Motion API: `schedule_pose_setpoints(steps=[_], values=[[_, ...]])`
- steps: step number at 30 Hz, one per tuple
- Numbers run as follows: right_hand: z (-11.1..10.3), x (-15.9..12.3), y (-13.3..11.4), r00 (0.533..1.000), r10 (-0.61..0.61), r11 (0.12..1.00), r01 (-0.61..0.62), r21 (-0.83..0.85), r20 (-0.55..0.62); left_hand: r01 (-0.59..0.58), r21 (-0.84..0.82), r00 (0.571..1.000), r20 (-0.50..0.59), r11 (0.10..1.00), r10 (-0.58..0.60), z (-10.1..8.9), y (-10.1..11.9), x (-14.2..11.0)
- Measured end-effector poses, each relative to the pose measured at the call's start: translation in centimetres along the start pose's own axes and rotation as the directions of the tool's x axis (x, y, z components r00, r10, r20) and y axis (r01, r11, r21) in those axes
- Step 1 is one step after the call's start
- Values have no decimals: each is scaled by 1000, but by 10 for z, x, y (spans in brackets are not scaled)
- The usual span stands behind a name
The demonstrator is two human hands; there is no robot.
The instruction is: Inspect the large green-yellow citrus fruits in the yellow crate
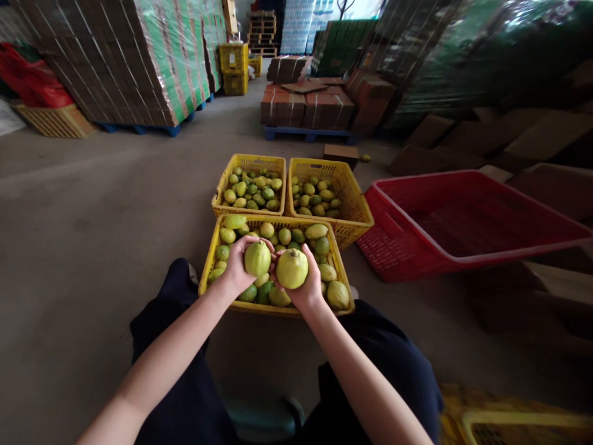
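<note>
My left hand [238,266] is closed round a green-yellow lemon [257,258]. In my right hand [311,285] rests a larger, yellower lemon [291,269], with the fingers curled about its underside and side. Both hands are close together above the near yellow crate [345,290], which is full of green and yellow lemons. One big lemon [338,295] lies in its front right corner, and a pale one [235,222] sits at its back left. The fingers under both held fruits are partly hidden.
Two more yellow crates, left [217,201] and right [356,207], hold lemons just behind. A red crate [384,241] stands to the right beside cardboard boxes [482,139]. Bundled cardboard [327,111] lies on a blue pallet [306,134]. Wrapped stacks [125,62] rise at back left.
</note>
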State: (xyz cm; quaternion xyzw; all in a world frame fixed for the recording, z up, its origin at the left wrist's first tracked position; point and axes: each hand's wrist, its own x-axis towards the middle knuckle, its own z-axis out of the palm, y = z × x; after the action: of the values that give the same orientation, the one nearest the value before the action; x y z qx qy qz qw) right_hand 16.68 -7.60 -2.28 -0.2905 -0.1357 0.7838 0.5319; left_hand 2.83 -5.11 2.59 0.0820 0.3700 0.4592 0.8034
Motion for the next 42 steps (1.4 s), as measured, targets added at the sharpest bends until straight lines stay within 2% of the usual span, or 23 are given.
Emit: schedule_pose_setpoints(steps=[3,6,12,25,31,39,42], values=[[2,3,-1,999,-34,996,37,86,-35,16,-178,995,-95,984,-33,5,0,2],[1,5,-5,992,-87,985,100,142,-93,-24,-228,988,-153,973,-12,7,-1,3],[0,0,-13,988,-118,992,122,31,-96,55,-141,994,-89,988,-68,2,-3,2],[1,11,-7,951,26,999,-31,-13,-308,40,-15,988,-149,999,-41,-7,-7,11],[-6,12,-7,955,58,998,-62,-5,-292,11,51,980,-197,999,-1,-10,-8,12],[-5,11,-7,968,53,997,-67,-50,-247,61,-9,974,-219,998,-62,-8,-8,16],[-7,13,-8,977,79,997,-83,-11,-200,9,15,974,-226,1000,-5,-7,-8,13]])
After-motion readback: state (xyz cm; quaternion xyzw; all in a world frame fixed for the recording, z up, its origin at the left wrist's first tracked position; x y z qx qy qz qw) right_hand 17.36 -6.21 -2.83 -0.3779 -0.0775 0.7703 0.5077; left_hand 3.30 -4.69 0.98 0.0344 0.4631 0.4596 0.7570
